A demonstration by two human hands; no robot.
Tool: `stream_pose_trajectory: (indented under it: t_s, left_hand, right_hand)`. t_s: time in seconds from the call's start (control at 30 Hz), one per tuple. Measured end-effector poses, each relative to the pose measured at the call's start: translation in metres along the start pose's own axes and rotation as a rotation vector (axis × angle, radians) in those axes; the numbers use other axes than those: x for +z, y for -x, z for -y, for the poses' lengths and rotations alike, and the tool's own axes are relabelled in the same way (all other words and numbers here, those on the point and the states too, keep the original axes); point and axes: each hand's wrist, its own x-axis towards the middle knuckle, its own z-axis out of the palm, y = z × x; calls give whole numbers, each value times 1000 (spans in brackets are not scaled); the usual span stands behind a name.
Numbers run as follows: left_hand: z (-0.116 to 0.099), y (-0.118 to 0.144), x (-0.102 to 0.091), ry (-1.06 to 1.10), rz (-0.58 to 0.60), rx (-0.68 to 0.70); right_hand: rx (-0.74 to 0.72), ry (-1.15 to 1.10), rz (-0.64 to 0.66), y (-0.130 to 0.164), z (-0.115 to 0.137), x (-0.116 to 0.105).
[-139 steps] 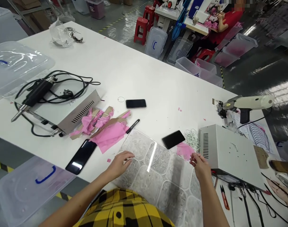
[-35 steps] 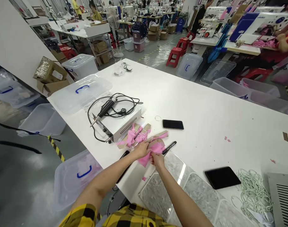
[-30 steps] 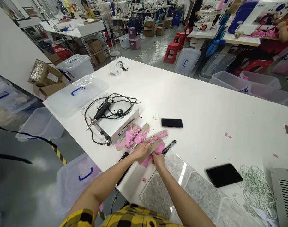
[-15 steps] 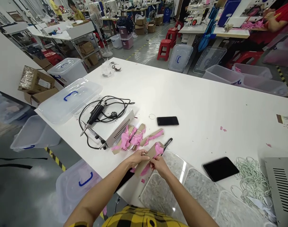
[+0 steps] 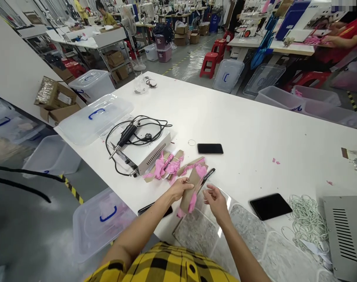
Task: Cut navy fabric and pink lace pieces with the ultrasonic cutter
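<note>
My left hand grips a brown cardboard strip by its left side, thumb on top. Pink fabric shows at the strip's far end and along its lower right edge. Just right of the strip, my right hand is apart from it, with loosely curled, parted fingers and nothing visible in them. Beyond the strip lie more cardboard pieces wrapped with pink fabric, some tied with thin pale bands. A dark pen-like tool rests on the table beside the strip, partly hidden by it.
A white box with vents carries a black cabled handpiece. Phones and a black tablet-like device lie around. Pale elastic cord is heaped beside a grey vented box. A marbled mat covers the near edge.
My right hand has let go of the strip and moved right. The strip, still in my left hand, stands more upright in view. The camera view has shifted slightly.
</note>
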Motion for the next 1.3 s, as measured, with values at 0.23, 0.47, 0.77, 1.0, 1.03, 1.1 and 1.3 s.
stream_pose_trajectory:
  t_s: [0.23,0.47,0.77,1.0,1.03,1.1,1.3]
  left_hand:
    - [1,34,49,-29,-201,129]
    - [-11,69,79,4,45,106]
    - [-18,86,143,45,258,48]
    - [12,66,172,126,140,-98]
    - [16,60,170,144,138,-129]
    - [20,49,163,174,151,-199]
    - [1,28,141,243,211,-336]
  right_hand:
    - [-8,-66,109,25,-22,1]
    - [50,-246,44,47,-37,-34]
    - [-44,-309,-52,78,-42,-83]
    - [-75,-118,-147,97,-60,-78]
    - [-64,-73,-171,95,-61,-84]
    - [-25,26,-239,90,-59,-109]
    - [109,351,-569,63,-32,-253]
